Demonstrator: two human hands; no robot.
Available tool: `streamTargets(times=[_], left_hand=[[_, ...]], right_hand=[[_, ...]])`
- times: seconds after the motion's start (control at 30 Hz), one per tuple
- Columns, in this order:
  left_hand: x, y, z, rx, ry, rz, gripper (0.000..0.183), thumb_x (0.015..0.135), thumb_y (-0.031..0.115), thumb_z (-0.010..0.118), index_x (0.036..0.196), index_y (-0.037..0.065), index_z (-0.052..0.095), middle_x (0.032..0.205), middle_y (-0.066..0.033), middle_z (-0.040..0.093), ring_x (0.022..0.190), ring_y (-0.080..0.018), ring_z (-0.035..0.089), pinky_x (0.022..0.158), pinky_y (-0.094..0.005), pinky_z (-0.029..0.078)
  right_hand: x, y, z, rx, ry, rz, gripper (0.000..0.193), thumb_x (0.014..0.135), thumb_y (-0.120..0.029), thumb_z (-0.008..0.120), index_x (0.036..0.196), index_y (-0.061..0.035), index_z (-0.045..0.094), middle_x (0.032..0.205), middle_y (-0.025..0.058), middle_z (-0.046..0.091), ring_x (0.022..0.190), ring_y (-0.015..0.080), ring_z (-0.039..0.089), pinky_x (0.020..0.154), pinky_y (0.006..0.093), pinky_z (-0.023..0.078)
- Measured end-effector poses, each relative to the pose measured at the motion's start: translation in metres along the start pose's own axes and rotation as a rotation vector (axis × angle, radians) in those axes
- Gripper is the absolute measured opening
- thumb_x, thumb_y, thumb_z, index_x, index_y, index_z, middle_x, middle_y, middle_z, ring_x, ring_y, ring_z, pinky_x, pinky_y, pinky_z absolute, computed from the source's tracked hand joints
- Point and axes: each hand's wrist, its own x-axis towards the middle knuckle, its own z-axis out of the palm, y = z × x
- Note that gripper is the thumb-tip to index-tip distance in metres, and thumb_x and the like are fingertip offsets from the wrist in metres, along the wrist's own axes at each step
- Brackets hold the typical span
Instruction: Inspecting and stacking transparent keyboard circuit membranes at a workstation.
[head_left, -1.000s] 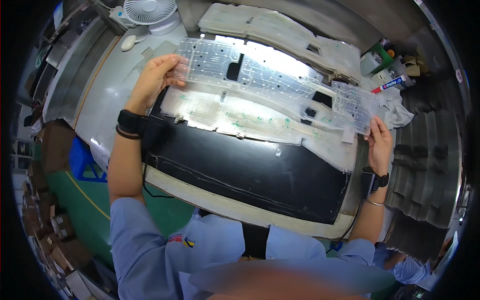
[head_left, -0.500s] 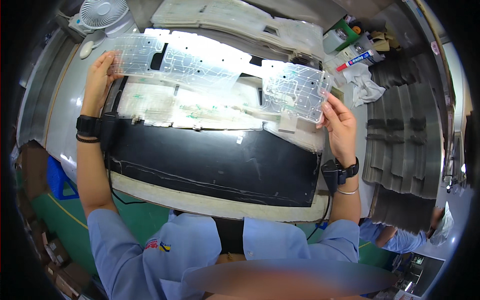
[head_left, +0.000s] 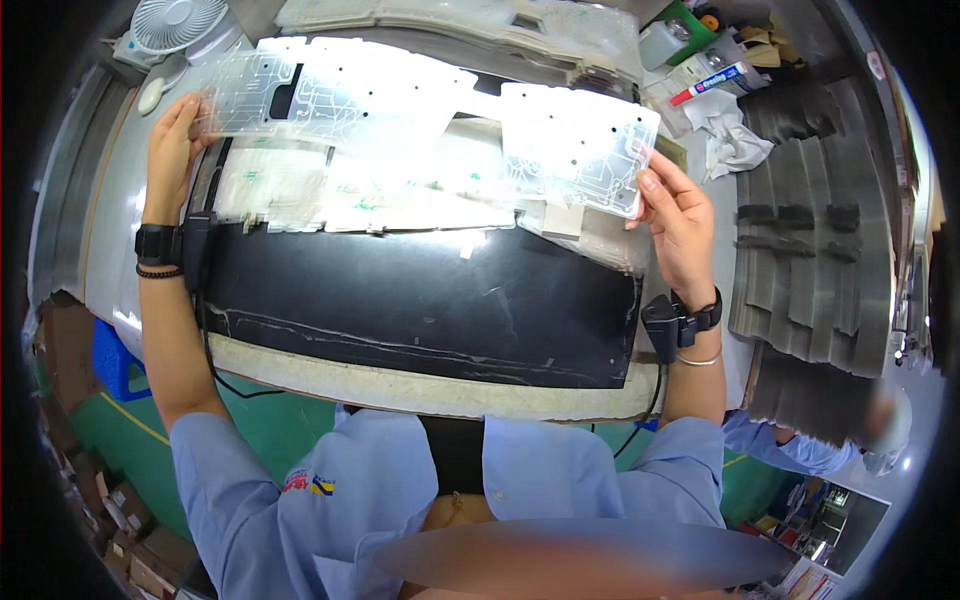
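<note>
A long clear plastic circuit film (head_left: 385,105), printed with pale traces and dotted with small dark holes, is stretched between my hands. My left hand (head_left: 178,140) pinches its left end. At the lower right corner, the thumb and fingers of my right hand (head_left: 680,212) are closed on the edge. The film hangs over a stack of similar clear sheets (head_left: 270,190), which lies on a black mat (head_left: 430,305). Bright glare washes out much of the film's middle and right part.
Another pile of clear sheets (head_left: 430,22) lies at the back. A white fan (head_left: 180,25) stands back left. At the right are a red-capped marker tube (head_left: 712,82), a crumpled white cloth (head_left: 735,140) and grey layered sheets (head_left: 800,270). Another person's blue sleeve (head_left: 785,445) shows lower right.
The whole view has shifted slightly, so the bench sits higher in the picture. Both hands still hold the film, and the glare now covers more of its right part.
</note>
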Motion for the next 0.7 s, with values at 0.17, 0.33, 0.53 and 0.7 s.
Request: streamTargets(times=[0.17, 0.33, 0.53, 0.7], left_hand=[[0.002, -0.004, -0.001, -0.008, -0.023, 0.021, 0.029, 0.091, 0.021, 0.046, 0.107, -0.002, 0.054, 0.089, -0.0035, 0.056, 0.076, -0.0098, 0.056, 0.065, -0.0219, 0.049], [0.001, -0.003, -0.004, 0.038, -0.017, 0.013, 0.028, 0.091, 0.021, 0.046, 0.106, -0.001, 0.054, 0.091, -0.0035, 0.057, 0.077, -0.0102, 0.057, 0.066, -0.0219, 0.049], [0.010, -0.009, -0.007, 0.067, -0.029, 0.019, 0.029, 0.092, 0.022, 0.045, 0.109, 0.000, 0.054, 0.094, -0.0045, 0.060, 0.079, -0.0088, 0.058, 0.067, -0.0209, 0.049], [0.005, -0.009, -0.001, 0.094, -0.006, 0.082, 0.030, 0.092, 0.024, 0.046, 0.109, 0.001, 0.054, 0.084, -0.0015, 0.060, 0.061, -0.0039, 0.053, 0.052, -0.0164, 0.043]], right_hand=[[-0.004, -0.001, 0.002, 0.009, 0.018, 0.013, 0.035, 0.086, -0.009, 0.053, 0.118, 0.0057, 0.048, 0.084, 0.0043, 0.058, 0.064, 0.0073, 0.051, 0.056, 0.0223, 0.047], [-0.001, 0.002, 0.002, 0.031, 0.003, 0.010, 0.034, 0.087, -0.008, 0.053, 0.118, 0.0057, 0.048, 0.084, 0.0050, 0.057, 0.064, 0.0078, 0.051, 0.056, 0.0230, 0.047], [0.005, 0.006, -0.001, 0.048, 0.007, 0.019, 0.034, 0.086, -0.008, 0.053, 0.118, 0.0059, 0.048, 0.083, 0.0055, 0.057, 0.064, 0.0089, 0.052, 0.057, 0.0241, 0.048], [0.009, 0.007, -0.006, -0.033, -0.043, 0.059, 0.028, 0.087, -0.011, 0.053, 0.111, 0.0042, 0.053, 0.083, 0.0034, 0.058, 0.062, 0.0084, 0.053, 0.057, 0.0217, 0.046]])
